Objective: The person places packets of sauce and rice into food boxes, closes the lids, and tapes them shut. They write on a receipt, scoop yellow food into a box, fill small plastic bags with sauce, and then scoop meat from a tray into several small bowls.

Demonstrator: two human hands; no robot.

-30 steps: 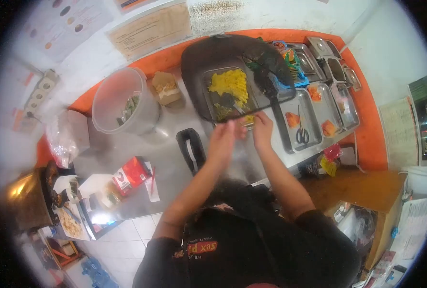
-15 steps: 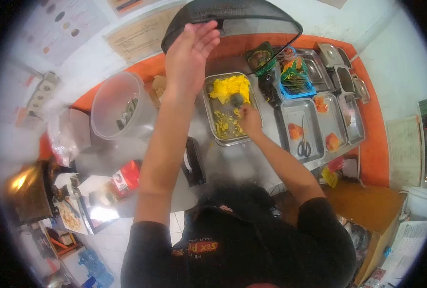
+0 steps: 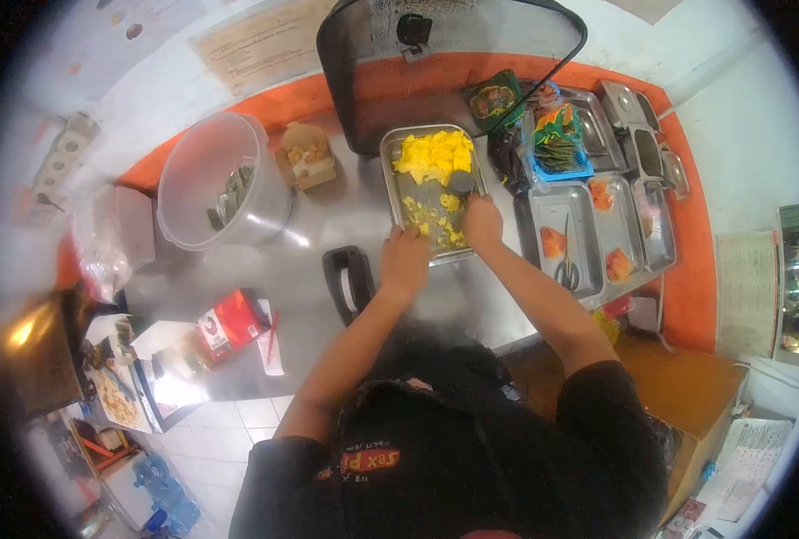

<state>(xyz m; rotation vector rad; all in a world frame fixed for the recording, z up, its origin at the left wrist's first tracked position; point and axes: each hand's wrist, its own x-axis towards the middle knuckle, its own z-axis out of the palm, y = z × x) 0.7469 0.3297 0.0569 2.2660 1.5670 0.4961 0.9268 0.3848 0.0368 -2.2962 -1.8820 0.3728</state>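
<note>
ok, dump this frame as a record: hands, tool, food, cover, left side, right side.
left_hand: left hand at the near edge of the metal tray; grip unclear
right_hand: right hand closed around the utensil's handle
tool: dark utensil, head over the tray's right side
food: yellow food, heaped at the far end, scattered bits nearer
cover: mesh cover, tilted up behind the tray
left_side: clear tub with packets inside; open carton beside it
right_side: scissors in a shallow tray

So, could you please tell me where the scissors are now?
In the head view, the scissors lie in the metal tray right of the right hand, beside an orange food piece.
</note>
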